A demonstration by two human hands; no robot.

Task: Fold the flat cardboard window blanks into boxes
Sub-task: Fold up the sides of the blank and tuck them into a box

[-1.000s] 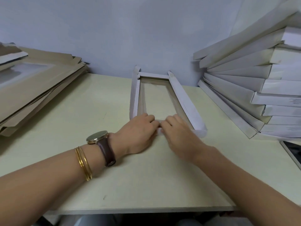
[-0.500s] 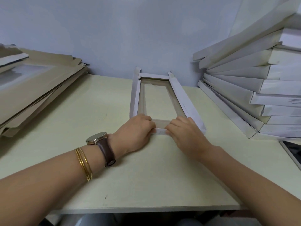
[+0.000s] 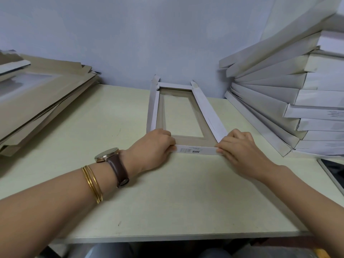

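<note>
Fingers [image 3: 170,144] of the left hand [image 3: 156,146] curl round one end of the near end flap [image 3: 197,150], and those of the right hand [image 3: 240,148] pinch its other end, so the narrow white strip, printed side up, is held between the two hands. The strip belongs to the window blank [image 3: 208,112], which lies lengthways in the middle of the worktop [image 3: 167,198], brown inner face up, its far end close to the back edge and its near end roughly midway to the front edge. Both long side walls stand raised and the far end wall looks folded up as well, so the step in hand seems to be forming the last wall, at the near end. The next move probably calls for rolling the strip up and inward over the side-wall corners, with even pressure at both ends so it seats without buckling; whether any corner tabs are already tucked is hidden by the hands. A pile of flat blanks [image 3: 37,101] lies at the left edge, and a stack of folded boxes [image 3: 270,101] leans at the right edge.
</note>
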